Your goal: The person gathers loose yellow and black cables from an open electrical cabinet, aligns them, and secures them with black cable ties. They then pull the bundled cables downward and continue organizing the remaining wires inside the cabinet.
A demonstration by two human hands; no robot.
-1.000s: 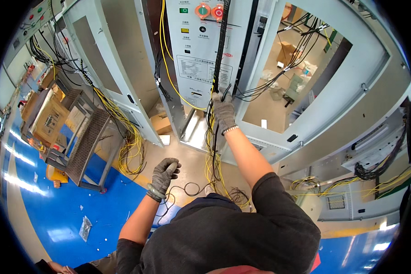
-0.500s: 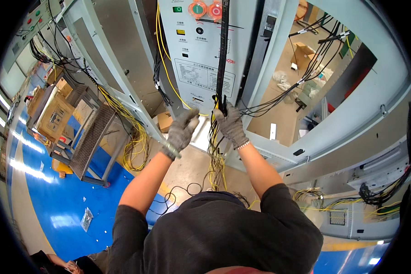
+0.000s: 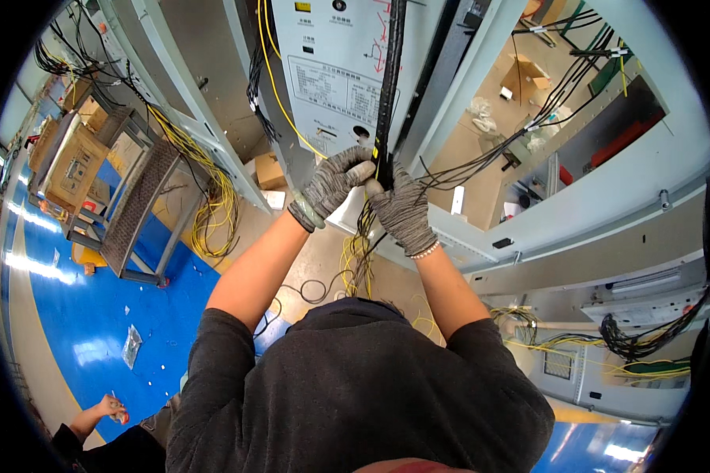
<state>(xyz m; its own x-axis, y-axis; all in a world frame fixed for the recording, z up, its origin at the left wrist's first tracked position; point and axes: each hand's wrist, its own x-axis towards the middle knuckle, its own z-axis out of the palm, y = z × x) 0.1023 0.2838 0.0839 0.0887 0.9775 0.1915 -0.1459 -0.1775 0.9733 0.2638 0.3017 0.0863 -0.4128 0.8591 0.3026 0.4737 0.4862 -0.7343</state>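
A thick black cable bundle [image 3: 387, 94] runs down the front of a pale grey switchgear panel [image 3: 323, 51]. Near the panel's lower edge, my right hand [image 3: 405, 211] in a grey knit glove closes round the bundle, its thumb toward the left. From the other side my left hand [image 3: 333, 186], gloved alike, has its fingers curled against the same bundle, thumb and fingertips together. The exact grip points are partly hidden by the gloves. Below my hands, loose black and yellow wires [image 3: 360, 246] hang toward the floor. A single yellow wire [image 3: 282, 110] comes down beside the panel.
Yellow wires hang in a coil [image 3: 215, 221] at the left, near a metal step stand [image 3: 138, 197] and a cardboard box [image 3: 75, 169]. The cabinet frame [image 3: 521, 225] stands at the right, with black wires [image 3: 481, 162] crossing its opening. Another person's hand [image 3: 112, 408] shows at lower left.
My left hand has moved right and closed in on the cable bundle; before, it was apart from it. The view has shifted, and the other person's hand has risen into sight.
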